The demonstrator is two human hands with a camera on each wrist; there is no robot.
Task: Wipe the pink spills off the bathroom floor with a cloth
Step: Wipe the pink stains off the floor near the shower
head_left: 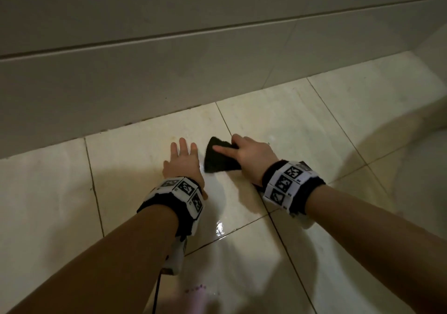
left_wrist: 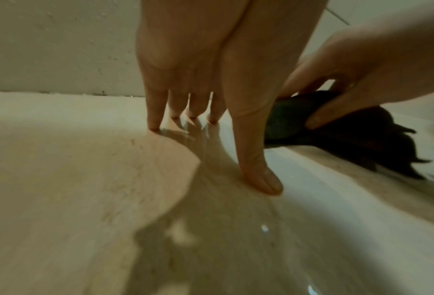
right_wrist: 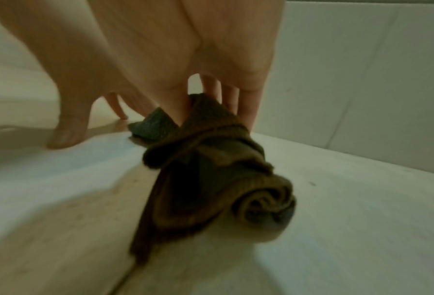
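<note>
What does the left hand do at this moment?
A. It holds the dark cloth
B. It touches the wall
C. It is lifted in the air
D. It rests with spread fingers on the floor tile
D: the left hand lies flat with fingertips on the floor, while the right hand holds the cloth.

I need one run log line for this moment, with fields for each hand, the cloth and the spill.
left hand: flat on floor tile | right hand: grips dark cloth | cloth: on floor | pink spill: near, unwiped

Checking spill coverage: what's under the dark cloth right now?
The cloth, held by the right hand, lies on pale floor tile. The tile beneath it is covered, so any pink there cannot be seen. A faint pink patch shows nearer the camera.
</note>
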